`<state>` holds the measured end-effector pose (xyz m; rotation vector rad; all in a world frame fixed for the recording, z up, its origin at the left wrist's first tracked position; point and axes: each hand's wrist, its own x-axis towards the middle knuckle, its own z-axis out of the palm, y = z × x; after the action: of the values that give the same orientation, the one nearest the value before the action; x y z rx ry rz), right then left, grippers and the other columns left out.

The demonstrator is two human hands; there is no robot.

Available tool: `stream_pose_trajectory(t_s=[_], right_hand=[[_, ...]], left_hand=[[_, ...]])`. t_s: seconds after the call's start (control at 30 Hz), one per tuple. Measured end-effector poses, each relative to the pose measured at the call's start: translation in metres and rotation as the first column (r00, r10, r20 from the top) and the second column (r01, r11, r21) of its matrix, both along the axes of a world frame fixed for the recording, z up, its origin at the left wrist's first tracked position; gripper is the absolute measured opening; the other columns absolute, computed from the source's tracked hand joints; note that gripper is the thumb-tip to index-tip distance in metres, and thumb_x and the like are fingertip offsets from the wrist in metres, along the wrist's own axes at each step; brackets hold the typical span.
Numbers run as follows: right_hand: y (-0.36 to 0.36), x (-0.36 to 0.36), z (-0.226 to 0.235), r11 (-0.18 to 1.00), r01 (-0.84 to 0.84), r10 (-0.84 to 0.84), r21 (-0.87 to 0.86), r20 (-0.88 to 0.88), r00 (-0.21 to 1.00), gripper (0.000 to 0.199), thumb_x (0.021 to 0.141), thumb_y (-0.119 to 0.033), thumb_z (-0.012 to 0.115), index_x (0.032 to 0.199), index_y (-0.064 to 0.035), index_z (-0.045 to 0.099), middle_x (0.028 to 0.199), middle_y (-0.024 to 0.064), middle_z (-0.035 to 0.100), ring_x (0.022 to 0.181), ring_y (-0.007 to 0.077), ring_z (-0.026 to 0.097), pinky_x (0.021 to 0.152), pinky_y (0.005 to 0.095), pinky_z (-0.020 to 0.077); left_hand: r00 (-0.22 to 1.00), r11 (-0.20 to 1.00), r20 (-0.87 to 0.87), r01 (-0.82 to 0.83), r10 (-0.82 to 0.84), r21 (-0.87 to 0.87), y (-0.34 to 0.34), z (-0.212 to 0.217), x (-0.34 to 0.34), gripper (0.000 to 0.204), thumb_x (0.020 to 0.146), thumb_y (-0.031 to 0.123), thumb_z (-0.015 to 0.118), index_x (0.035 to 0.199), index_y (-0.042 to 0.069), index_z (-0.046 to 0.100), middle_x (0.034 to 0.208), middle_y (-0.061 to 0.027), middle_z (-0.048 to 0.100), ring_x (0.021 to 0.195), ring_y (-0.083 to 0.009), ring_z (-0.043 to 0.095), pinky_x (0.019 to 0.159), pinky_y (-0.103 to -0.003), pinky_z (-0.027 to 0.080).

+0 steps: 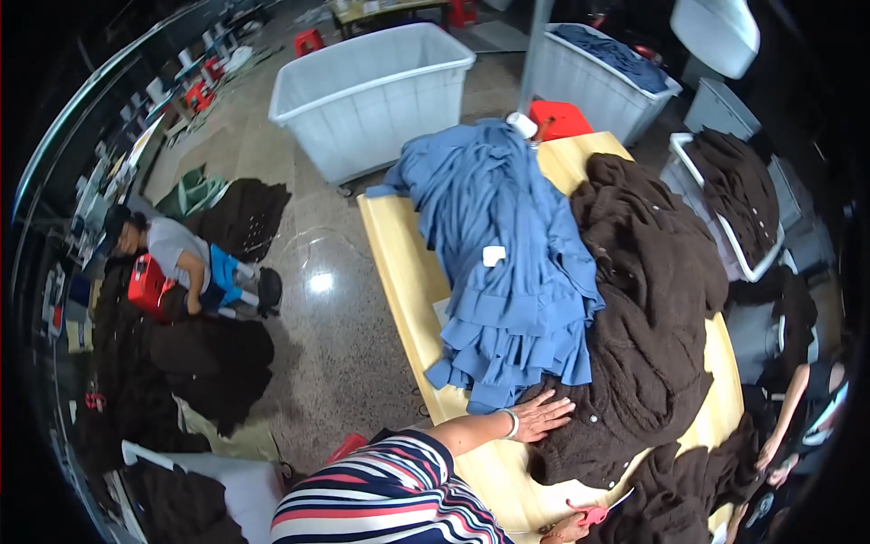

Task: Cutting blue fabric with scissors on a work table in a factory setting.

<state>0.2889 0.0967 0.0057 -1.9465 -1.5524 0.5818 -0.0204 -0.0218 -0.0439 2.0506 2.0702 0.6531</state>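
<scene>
My left hand [542,415], a bracelet on its wrist, lies flat with fingers spread on a dark brown knitted garment [589,435] at the near end of a wooden table [403,272]. My striped sleeve [399,490] leads up to it. Only part of my right hand [564,529] shows at the lower edge, its fingers around a small pink object [591,514]. A big heap of brown garments [652,272] covers the right half of the table. A stack of blue garments [503,263] lies just beyond my left hand.
A person [172,258] sits on the floor at the left among dark garments [213,363]. Another person's arm [784,417] shows at the right edge. White bins [362,100] [598,82] stand behind the table, and a rack with brown clothes [739,190] stands on the right.
</scene>
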Motion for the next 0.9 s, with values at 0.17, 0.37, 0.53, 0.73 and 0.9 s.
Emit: stream_pose_trajectory(t_s=[0.17,0.37,0.53,0.73,0.9], right_hand=[[0.075,0.004,-0.043,0.989,-0.103,0.062,-0.106,-0.34,0.938,0.019,0.087,-0.015,0.052,0.098,-0.0017,0.061,0.088,0.0106,0.061,0.08,0.0212,0.058,0.073,0.0356,0.0471],[0.01,0.022,-0.061,0.994,0.004,-0.066,-0.11,-0.563,0.824,0.012,0.083,-0.011,0.049,0.085,-0.0033,0.058,0.086,0.007,0.051,0.075,0.0203,0.053,0.073,0.0371,0.0448],[0.004,0.055,-0.056,0.977,0.189,-0.195,0.1,0.048,0.98,0.023,0.078,-0.021,0.061,0.089,-0.0004,0.059,0.087,0.011,0.049,0.08,0.0255,0.053,0.076,0.0357,0.0435],[0.004,0.024,-0.061,0.977,0.16,-0.173,0.142,0.08,0.982,0.018,0.077,-0.022,0.06,0.086,-0.0066,0.06,0.083,0.0131,0.048,0.076,0.029,0.052,0.073,0.0387,0.0439],[0.0,0.031,-0.037,0.974,0.188,-0.208,0.129,0.165,0.964,0.023,0.077,-0.028,0.061,0.081,-0.0061,0.064,0.086,0.0164,0.055,0.084,0.0341,0.057,0.078,0.0424,0.0471]], left_hand=[[0.993,0.98,0.002,0.114,-0.116,0.164,0.041,0.019,0.018,0.068,0.088,0.036,0.051,0.143,0.003,0.028,0.155,-0.0189,0.009,0.144,-0.0296,0.005,0.114,-0.053,0.003],[0.991,0.998,-0.119,-0.061,0.06,-0.006,0.006,0.014,-0.002,0.066,0.081,0.034,0.058,0.139,0.009,0.039,0.15,-0.0134,0.025,0.141,-0.0298,0.019,0.107,-0.057,0.021],[0.98,0.994,-0.19,0.04,-0.059,-0.102,0.038,0.036,0.009,0.063,0.086,0.037,0.051,0.14,0.008,0.037,0.152,-0.012,0.023,0.14,-0.0272,0.018,0.107,-0.056,0.018],[0.985,0.998,-0.17,-0.039,0.029,-0.056,0.019,0.017,-0.001,0.069,0.074,0.028,0.06,0.135,0.001,0.042,0.151,-0.0186,0.02,0.141,-0.0351,0.015,0.11,-0.062,0.007],[0.978,1.0,-0.207,-0.002,-0.002,-0.019,0.024,0.033,0.014,0.068,0.073,0.022,0.062,0.132,-0.005,0.041,0.152,-0.0207,0.016,0.142,-0.037,0.013,0.111,-0.06,0.007]])
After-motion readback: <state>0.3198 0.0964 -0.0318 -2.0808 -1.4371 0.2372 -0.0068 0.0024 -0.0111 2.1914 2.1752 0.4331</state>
